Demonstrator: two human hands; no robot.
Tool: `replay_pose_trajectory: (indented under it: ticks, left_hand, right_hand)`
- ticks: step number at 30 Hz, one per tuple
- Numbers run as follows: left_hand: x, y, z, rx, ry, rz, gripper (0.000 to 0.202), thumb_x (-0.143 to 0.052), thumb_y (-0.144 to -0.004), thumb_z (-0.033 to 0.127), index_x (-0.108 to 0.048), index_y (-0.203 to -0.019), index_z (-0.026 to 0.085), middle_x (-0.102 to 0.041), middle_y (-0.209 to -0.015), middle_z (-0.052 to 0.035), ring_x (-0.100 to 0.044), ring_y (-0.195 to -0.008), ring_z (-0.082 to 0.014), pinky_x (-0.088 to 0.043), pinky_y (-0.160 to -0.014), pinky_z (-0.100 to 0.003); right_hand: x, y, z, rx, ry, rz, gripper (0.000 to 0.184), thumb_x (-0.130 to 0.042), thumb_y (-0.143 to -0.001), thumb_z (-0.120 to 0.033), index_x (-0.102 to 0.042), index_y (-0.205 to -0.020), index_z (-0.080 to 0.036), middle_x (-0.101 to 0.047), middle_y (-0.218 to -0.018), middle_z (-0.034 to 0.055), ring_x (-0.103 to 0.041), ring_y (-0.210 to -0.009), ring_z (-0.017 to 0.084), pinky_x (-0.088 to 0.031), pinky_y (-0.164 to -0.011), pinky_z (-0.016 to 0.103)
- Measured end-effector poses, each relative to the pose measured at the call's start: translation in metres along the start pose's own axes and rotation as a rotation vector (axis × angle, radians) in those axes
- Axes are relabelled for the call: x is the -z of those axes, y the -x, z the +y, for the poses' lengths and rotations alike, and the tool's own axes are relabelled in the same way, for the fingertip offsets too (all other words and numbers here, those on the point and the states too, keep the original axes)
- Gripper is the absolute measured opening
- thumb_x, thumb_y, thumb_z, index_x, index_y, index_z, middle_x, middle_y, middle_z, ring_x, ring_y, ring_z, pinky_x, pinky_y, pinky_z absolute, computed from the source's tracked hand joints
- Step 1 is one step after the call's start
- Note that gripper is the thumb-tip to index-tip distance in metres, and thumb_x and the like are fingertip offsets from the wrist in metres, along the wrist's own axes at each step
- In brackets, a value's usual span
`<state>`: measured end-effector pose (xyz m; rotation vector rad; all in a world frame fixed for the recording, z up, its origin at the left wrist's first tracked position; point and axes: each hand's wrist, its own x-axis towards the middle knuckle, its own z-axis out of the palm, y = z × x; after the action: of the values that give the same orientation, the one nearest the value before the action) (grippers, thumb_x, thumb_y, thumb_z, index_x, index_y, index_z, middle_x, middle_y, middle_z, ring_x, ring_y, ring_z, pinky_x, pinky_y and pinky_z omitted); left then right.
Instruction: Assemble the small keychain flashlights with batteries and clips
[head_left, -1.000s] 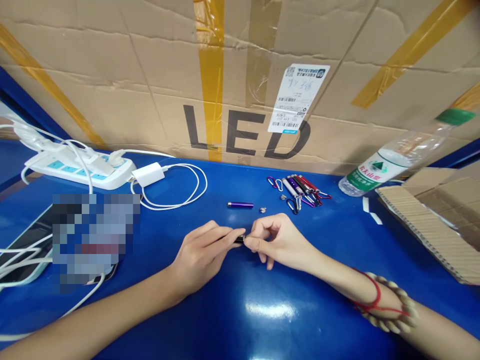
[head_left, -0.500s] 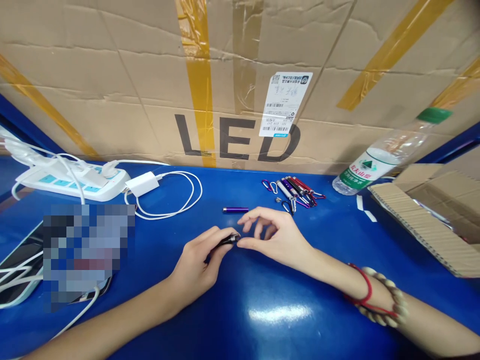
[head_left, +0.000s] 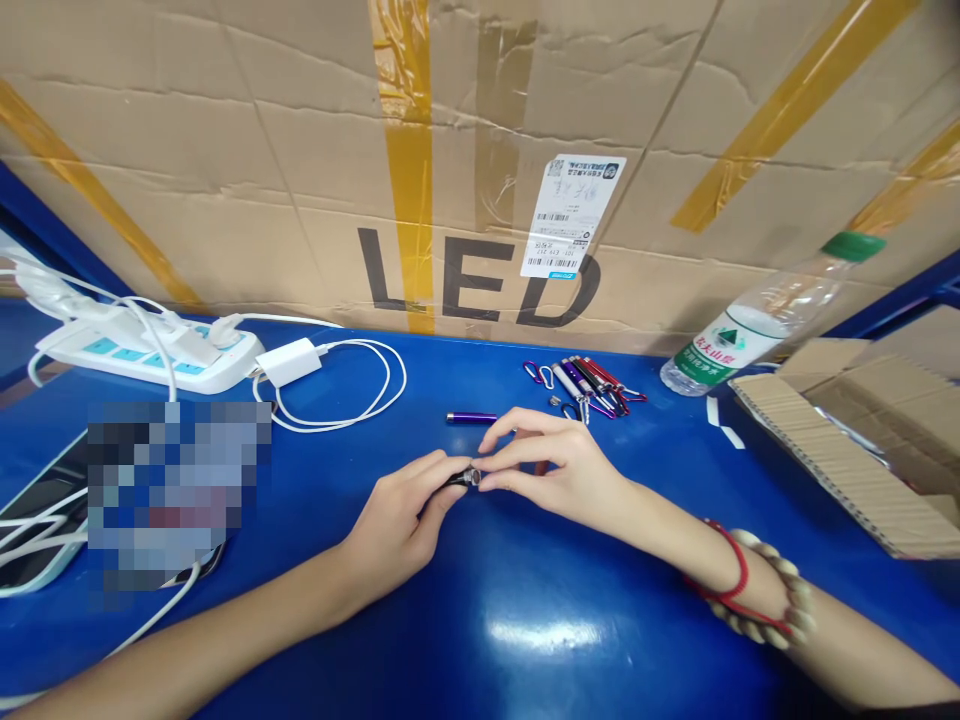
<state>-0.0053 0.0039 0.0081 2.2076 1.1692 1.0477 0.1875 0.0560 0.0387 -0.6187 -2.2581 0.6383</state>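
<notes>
My left hand [head_left: 401, 515] rests on the blue table [head_left: 487, 620], its fingers closed around a small dark cylindrical flashlight part [head_left: 459, 479]. My right hand [head_left: 551, 470] meets it from the right, thumb and fingertips pinched at the silver end of that part. A purple tube [head_left: 472, 417] lies just behind my hands. Further back sits a bundle of small keychain flashlights [head_left: 589, 385] with carabiner clips.
A large cardboard box marked LED [head_left: 480, 160] walls off the back. A white power strip [head_left: 146, 350], a charger with coiled cable [head_left: 330, 380] and a blurred device [head_left: 172, 490] are at left. A water bottle [head_left: 757, 320] and an open carton [head_left: 855, 440] are at right.
My right fingers opened away from the part half a second ago and have now pinched back onto its end. The left hand has stayed in place.
</notes>
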Motion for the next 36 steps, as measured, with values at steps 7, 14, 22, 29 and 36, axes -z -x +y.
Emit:
replay_pose_trajectory:
  ticks: [7,14,22,29,36]
  left_hand:
    - [0.001,0.000,0.001,-0.011,0.015,-0.058,0.017,-0.042,-0.089,0.015,-0.055,-0.097,0.020,-0.066,-0.089,-0.0009,-0.062,-0.081,-0.0127,-0.047,-0.073,-0.020]
    - [-0.004,0.006,-0.003,-0.044,-0.026,-0.005,0.012,-0.041,-0.089,0.015,-0.050,-0.082,0.018,-0.064,-0.080,-0.0024,-0.064,-0.077,-0.0152,-0.048,-0.067,-0.023]
    - [-0.004,0.004,-0.006,-0.270,-0.201,0.083,0.018,-0.040,-0.091,0.016,-0.055,-0.083,0.016,-0.063,-0.071,-0.0030,-0.058,-0.063,-0.0142,-0.047,-0.062,-0.025]
    - [-0.002,0.005,-0.007,-0.251,-0.267,0.097,0.018,-0.042,-0.090,0.013,-0.059,-0.094,0.017,-0.068,-0.080,-0.0030,-0.059,-0.067,-0.0133,-0.047,-0.067,-0.025]
    - [-0.001,0.004,-0.003,-0.158,-0.167,0.045,0.027,-0.042,-0.091,0.017,-0.057,-0.113,0.019,-0.066,-0.079,-0.0020,-0.058,-0.068,-0.0129,-0.047,-0.066,-0.023]
  right_hand:
    - [-0.008,0.005,-0.002,-0.065,-0.050,-0.034,0.012,-0.062,-0.079,-0.019,-0.068,-0.069,-0.019,-0.062,-0.082,0.0024,-0.059,-0.071,0.011,-0.048,-0.067,0.025]
    - [-0.014,0.008,-0.008,-0.108,-0.074,0.001,0.016,-0.063,-0.078,-0.021,-0.061,-0.062,-0.017,-0.059,-0.079,0.0024,-0.057,-0.070,0.011,-0.046,-0.066,0.026]
    - [-0.020,0.008,-0.011,-0.238,-0.189,0.011,0.022,-0.064,-0.076,-0.022,-0.055,-0.057,-0.015,-0.057,-0.072,0.0021,-0.056,-0.068,0.012,-0.048,-0.067,0.029]
    - [-0.023,0.007,-0.015,-0.732,-0.648,-0.124,0.037,-0.071,-0.063,-0.047,-0.053,-0.059,-0.014,-0.052,-0.066,-0.0005,-0.050,-0.045,0.006,-0.041,-0.025,0.015]
    - [-0.023,0.005,-0.010,-0.823,-0.691,-0.134,0.039,-0.069,-0.063,-0.050,-0.052,-0.061,-0.015,-0.050,-0.045,-0.0054,-0.041,-0.036,0.003,-0.037,-0.027,0.011]
